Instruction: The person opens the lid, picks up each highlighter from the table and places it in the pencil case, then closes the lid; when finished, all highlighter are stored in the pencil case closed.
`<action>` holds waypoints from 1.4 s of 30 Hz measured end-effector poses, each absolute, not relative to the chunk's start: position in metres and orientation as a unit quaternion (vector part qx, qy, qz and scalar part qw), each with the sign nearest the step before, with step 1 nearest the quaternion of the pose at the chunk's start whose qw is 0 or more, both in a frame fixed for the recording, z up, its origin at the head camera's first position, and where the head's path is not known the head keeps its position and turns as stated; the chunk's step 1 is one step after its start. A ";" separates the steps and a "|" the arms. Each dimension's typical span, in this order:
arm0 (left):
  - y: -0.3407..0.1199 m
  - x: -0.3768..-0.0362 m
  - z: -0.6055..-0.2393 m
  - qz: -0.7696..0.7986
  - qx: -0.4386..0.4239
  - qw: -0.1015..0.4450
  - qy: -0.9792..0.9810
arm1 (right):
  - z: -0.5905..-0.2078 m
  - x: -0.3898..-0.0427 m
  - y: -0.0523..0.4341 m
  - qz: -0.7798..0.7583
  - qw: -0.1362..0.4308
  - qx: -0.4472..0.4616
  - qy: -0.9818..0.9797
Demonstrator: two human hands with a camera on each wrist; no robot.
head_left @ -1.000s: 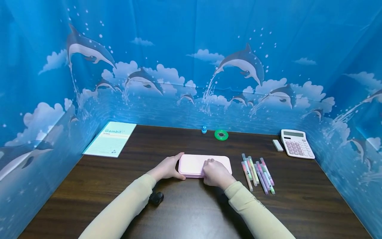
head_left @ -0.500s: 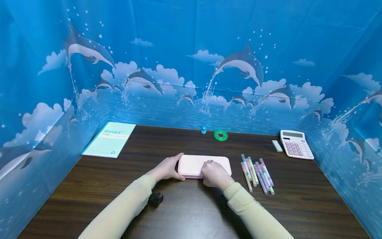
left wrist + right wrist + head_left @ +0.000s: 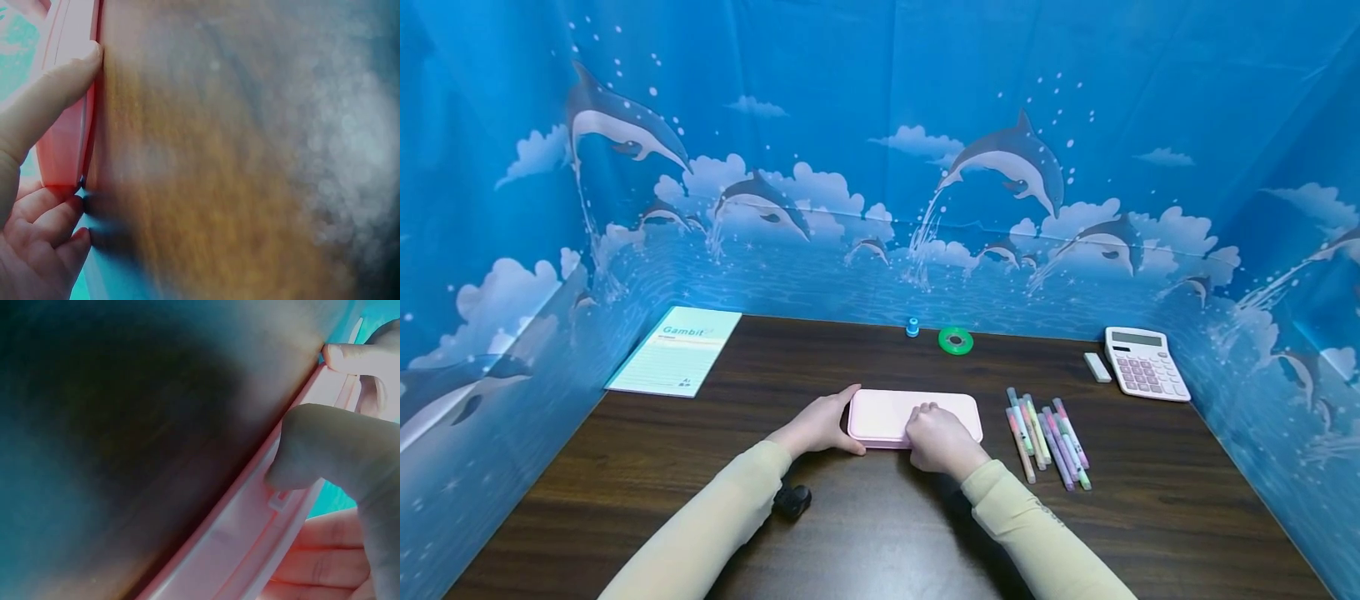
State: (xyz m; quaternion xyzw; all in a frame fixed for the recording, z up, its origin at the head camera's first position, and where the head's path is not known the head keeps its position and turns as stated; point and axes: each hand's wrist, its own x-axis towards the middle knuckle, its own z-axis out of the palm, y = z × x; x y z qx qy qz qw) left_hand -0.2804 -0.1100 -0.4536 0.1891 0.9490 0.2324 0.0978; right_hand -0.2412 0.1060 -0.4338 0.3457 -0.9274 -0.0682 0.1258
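Observation:
A closed pale pink pencil case (image 3: 883, 410) lies flat on the dark wooden table. My left hand (image 3: 822, 423) grips its left end, thumb at the front corner and fingers round the end, as the left wrist view also shows. My right hand (image 3: 946, 440) is curled over the right part of the lid. In the right wrist view its bent thumb (image 3: 306, 450) presses on the case's front side, right beside a small pink tab (image 3: 280, 500). Its fingers lie on the lid side, with the tips partly hidden.
Several pastel markers (image 3: 1048, 442) lie just right of the case. Farther back are a blue small bottle-like item (image 3: 912, 327), a green tape roll (image 3: 956, 340), a white eraser-like block (image 3: 1097, 367), a calculator (image 3: 1147, 362) and a Gambit notepad (image 3: 676, 354). A dolphin-print curtain (image 3: 880, 167) encloses the table.
My right hand has shifted very slightly left along the case since one second ago. The left hand and the case have stayed in place.

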 end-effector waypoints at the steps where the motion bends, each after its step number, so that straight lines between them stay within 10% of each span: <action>1: -0.110 -0.280 -0.454 0.232 0.189 0.099 0.949 | -0.434 -0.241 0.106 -0.068 0.124 0.347 -0.927; 42: -0.114 -0.278 -0.452 0.277 0.181 0.113 0.937 | -0.426 -0.252 0.144 0.118 0.189 0.364 -0.904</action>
